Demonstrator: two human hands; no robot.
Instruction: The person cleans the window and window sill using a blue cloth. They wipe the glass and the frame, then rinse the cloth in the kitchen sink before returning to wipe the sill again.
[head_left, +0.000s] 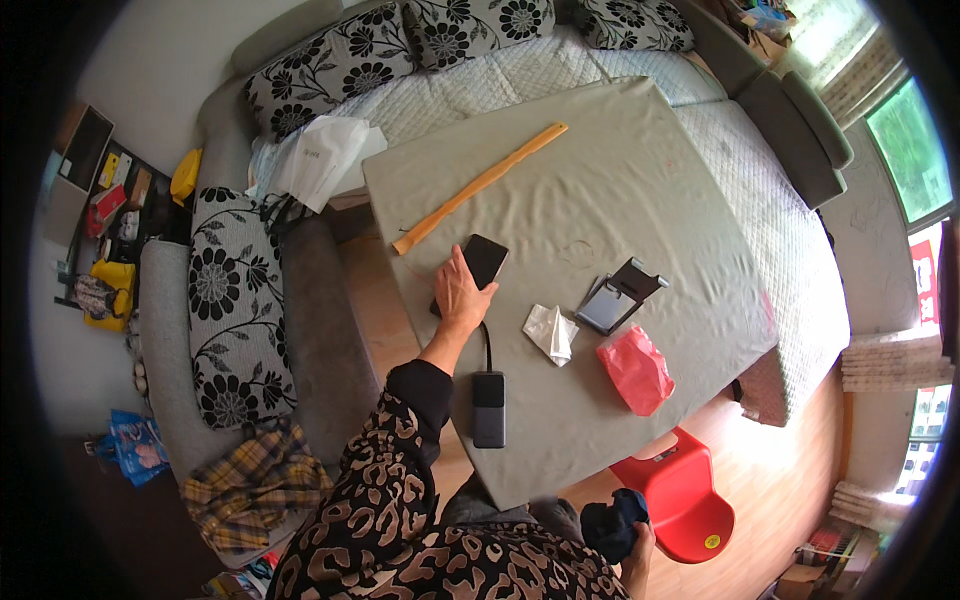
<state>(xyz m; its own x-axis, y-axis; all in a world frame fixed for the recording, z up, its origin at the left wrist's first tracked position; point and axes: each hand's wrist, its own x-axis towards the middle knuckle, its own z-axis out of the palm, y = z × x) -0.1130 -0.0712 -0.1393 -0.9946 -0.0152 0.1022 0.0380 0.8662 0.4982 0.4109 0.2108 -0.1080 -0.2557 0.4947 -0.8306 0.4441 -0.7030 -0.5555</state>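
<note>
My left hand (459, 291) reaches over the left side of the table and grips a black smartphone (486, 259), thumb along one edge and fingers along the other. The hand covers the phone's lower end. A short black cable (488, 346) runs from under my wrist to a grey and black power bank (489, 409) lying near the table's edge. At the lower right, beside my body, my right hand (640, 549) holds a bunched dark blue cloth (613, 523) below the tabletop. Part of that hand is hidden by the cloth and my patterned top.
On the cloth-covered table (540, 225) lie a wooden stick (480, 186), a folding phone stand (621, 295), a crumpled white tissue (552, 333) and a pink plastic packet (636, 369). A red stool (682, 502) stands by the near right edge. A grey sofa (319, 300) lines the left.
</note>
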